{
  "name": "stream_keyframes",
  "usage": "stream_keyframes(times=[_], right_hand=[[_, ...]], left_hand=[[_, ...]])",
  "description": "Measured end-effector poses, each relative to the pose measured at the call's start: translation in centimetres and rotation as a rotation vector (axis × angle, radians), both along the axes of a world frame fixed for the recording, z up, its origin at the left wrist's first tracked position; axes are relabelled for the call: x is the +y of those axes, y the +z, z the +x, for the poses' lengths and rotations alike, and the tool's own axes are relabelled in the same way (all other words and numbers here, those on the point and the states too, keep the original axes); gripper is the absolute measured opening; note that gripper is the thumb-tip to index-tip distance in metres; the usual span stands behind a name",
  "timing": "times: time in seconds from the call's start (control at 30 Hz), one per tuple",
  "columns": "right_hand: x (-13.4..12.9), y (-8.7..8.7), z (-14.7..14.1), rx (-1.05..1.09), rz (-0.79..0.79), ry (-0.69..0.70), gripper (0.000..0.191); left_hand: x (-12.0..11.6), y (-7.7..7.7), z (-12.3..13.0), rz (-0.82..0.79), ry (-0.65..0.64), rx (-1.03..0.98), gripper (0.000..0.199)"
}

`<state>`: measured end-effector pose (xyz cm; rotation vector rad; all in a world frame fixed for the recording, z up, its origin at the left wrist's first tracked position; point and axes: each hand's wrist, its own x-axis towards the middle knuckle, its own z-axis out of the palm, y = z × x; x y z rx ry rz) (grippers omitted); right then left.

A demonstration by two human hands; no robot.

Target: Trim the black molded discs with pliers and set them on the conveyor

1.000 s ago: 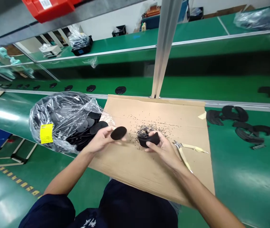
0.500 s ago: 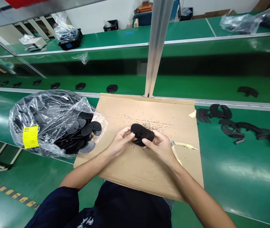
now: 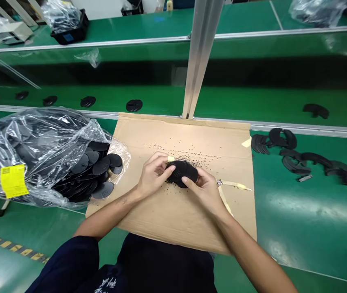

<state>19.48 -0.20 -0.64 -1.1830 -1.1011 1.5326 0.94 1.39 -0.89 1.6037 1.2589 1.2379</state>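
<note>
My left hand [image 3: 153,176] pinches the left edge of a small fanned stack of flat black plastic discs [image 3: 180,174], thumb on top. Around the right side of the same stack my right hand [image 3: 205,188] is closed, its thumb lying on the face. Faint raised marks show on the upper disc. By my left fingertips is a small pale yellow piece [image 3: 171,159]; I cannot tell whether it is tape on a finger. Cutting pliers with pale yellow handles [image 3: 234,184] lie just right of my right hand. Tiny black scraps [image 3: 188,155] are scattered behind the discs.
Beneath my hands is a cardboard sheet [image 3: 149,134]. A clear bag [image 3: 36,134] of black discs spills open at the left. Black curved parts [image 3: 314,156] lie on the green bench at right. Several discs [image 3: 134,105] line the far strip, and a metal post [image 3: 202,57] rises ahead.
The stack has tilted so that its face shows more broadly. My left fingers have shifted, and the pale yellow piece now shows beside them. The whole view has moved slightly.
</note>
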Motion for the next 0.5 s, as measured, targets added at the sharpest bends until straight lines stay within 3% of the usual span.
stream_keyframes(times=[0.23,0.5], right_hand=[[-0.34,-0.20,-0.27,-0.153,0.039,-0.009,0.036],[-0.66,-0.09,-0.56,-0.187,0.064,-0.019,0.029]], left_hand=[[-0.50,-0.39,0.13,-0.025,0.037,0.013,0.011],[-0.61,-0.18,0.19,-0.067,0.072,0.012,0.016]])
